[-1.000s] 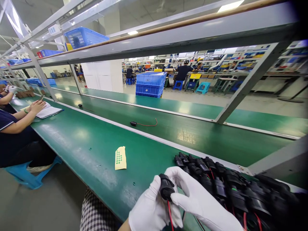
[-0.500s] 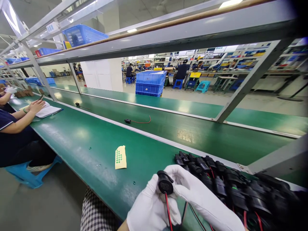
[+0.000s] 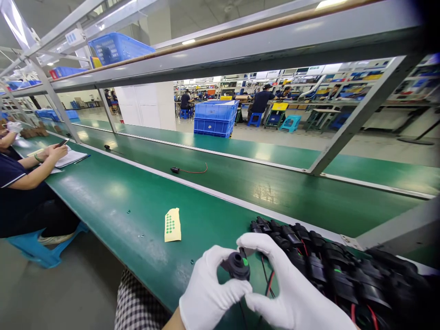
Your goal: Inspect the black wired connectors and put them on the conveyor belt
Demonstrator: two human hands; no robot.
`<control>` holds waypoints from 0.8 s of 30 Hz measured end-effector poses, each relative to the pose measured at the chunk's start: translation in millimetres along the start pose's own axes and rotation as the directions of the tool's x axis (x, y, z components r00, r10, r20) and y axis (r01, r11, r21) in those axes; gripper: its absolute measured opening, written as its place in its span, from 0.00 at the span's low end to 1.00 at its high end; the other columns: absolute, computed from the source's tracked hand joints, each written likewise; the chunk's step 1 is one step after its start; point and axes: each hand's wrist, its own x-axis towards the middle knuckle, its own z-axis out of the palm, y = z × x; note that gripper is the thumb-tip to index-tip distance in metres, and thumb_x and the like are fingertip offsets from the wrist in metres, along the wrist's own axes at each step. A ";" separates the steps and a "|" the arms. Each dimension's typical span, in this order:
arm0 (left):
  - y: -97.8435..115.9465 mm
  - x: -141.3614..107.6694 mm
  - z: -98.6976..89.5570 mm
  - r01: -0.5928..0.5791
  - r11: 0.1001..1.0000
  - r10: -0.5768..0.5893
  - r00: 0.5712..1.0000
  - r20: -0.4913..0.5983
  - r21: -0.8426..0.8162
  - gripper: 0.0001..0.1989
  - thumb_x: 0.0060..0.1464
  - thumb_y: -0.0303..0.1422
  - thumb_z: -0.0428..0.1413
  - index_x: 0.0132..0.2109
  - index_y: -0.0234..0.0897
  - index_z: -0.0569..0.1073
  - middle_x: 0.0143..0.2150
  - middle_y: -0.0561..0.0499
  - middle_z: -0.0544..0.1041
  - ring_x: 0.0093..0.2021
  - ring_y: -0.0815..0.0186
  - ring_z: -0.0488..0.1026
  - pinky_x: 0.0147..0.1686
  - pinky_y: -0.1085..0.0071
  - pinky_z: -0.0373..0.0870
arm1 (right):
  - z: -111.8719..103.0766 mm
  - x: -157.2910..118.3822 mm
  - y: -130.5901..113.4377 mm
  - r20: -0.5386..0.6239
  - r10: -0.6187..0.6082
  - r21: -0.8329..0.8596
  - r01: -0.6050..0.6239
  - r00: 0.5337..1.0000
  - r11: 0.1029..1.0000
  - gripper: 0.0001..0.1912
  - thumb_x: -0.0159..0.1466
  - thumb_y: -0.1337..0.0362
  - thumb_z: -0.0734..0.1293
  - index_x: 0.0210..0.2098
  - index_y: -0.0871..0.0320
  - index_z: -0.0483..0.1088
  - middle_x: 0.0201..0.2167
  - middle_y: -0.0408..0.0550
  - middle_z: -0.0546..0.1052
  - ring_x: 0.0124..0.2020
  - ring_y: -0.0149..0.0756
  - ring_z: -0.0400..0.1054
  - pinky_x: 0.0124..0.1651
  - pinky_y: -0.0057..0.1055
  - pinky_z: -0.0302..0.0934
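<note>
Black part (image 3: 238, 266) is gripped by its edges in the left hand (image 3: 209, 289), right hand (image 3: 290, 291) spread alongside, roomy bench (image 3: 113, 195) leftward.

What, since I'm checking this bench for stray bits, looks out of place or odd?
A small green dot lies loose on the bench, left of the yellow sticker sheet; another dot lies nearer the left hand. Both look like stickers that missed their part. I see no spill or clear damage.
</note>
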 end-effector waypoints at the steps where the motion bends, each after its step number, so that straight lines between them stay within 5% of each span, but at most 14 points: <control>1: 1.2 -0.1 -1.7 -0.049 0.995 0.052 0.998 -0.036 0.085 0.17 0.50 0.40 0.64 0.46 0.40 0.76 0.43 0.49 0.75 0.46 0.60 0.70 0.49 0.67 0.63 | -0.9 -0.9 0.6 -0.010 -0.005 -0.036 0.005 1.000 0.999 0.36 0.54 0.62 0.73 0.57 0.49 0.54 0.49 0.50 0.66 0.49 0.46 0.67 0.51 0.37 0.66; 8: 8.0 0.1 -6.5 -0.165 0.961 0.177 0.984 -0.033 0.223 0.13 0.54 0.35 0.61 0.48 0.44 0.75 0.46 0.50 0.76 0.47 0.61 0.71 0.50 0.69 0.64 | -0.5 -4.9 -4.0 -0.014 -0.029 -0.098 0.028 0.999 0.995 0.36 0.59 0.55 0.72 0.61 0.46 0.52 0.44 0.49 0.68 0.43 0.42 0.69 0.47 0.35 0.67; 12: 5.9 -2.8 -4.5 -0.199 0.933 0.204 0.979 0.013 0.301 0.15 0.58 0.32 0.58 0.53 0.48 0.74 0.46 0.51 0.76 0.48 0.63 0.71 0.50 0.69 0.63 | 5.2 -2.7 -7.6 -0.007 -0.033 -0.074 0.033 0.999 0.997 0.36 0.58 0.65 0.71 0.61 0.43 0.55 0.45 0.48 0.70 0.44 0.42 0.69 0.46 0.34 0.67; 15: -5.3 -6.6 1.4 -0.190 0.915 0.234 0.969 -0.083 0.356 0.18 0.55 0.33 0.60 0.54 0.44 0.73 0.47 0.48 0.76 0.48 0.60 0.70 0.50 0.66 0.63 | 7.3 2.2 -7.8 -0.031 0.175 0.075 -0.172 0.984 0.982 0.25 0.53 0.72 0.67 0.48 0.48 0.66 0.42 0.47 0.73 0.42 0.41 0.70 0.45 0.35 0.67; 19: -13.0 -8.8 8.2 -0.118 0.908 0.222 0.950 -0.220 0.403 0.21 0.52 0.39 0.63 0.52 0.40 0.73 0.47 0.43 0.75 0.48 0.56 0.69 0.51 0.63 0.63 | 5.3 10.0 -4.8 0.060 0.504 0.403 -0.483 0.862 0.777 0.13 0.52 0.61 0.68 0.37 0.54 0.67 0.35 0.48 0.72 0.38 0.44 0.68 0.41 0.38 0.67; 22: -6.9 -6.1 8.7 -0.048 0.959 0.110 0.971 -0.210 0.279 0.17 0.53 0.43 0.61 0.46 0.39 0.74 0.41 0.46 0.75 0.42 0.60 0.71 0.45 0.65 0.64 | 2.4 11.9 -3.7 0.178 0.504 0.479 -0.522 0.845 0.706 0.15 0.59 0.49 0.66 0.35 0.54 0.66 0.31 0.46 0.70 0.33 0.40 0.66 0.37 0.35 0.65; 24: -3.6 -3.0 8.1 0.035 0.999 -0.031 0.989 -0.143 0.024 0.19 0.53 0.48 0.59 0.43 0.37 0.73 0.35 0.48 0.74 0.34 0.64 0.71 0.38 0.67 0.65 | 0.2 11.3 -4.2 0.226 0.460 0.482 -0.508 0.859 0.714 0.19 0.65 0.44 0.61 0.34 0.53 0.65 0.28 0.43 0.68 0.30 0.38 0.63 0.37 0.34 0.63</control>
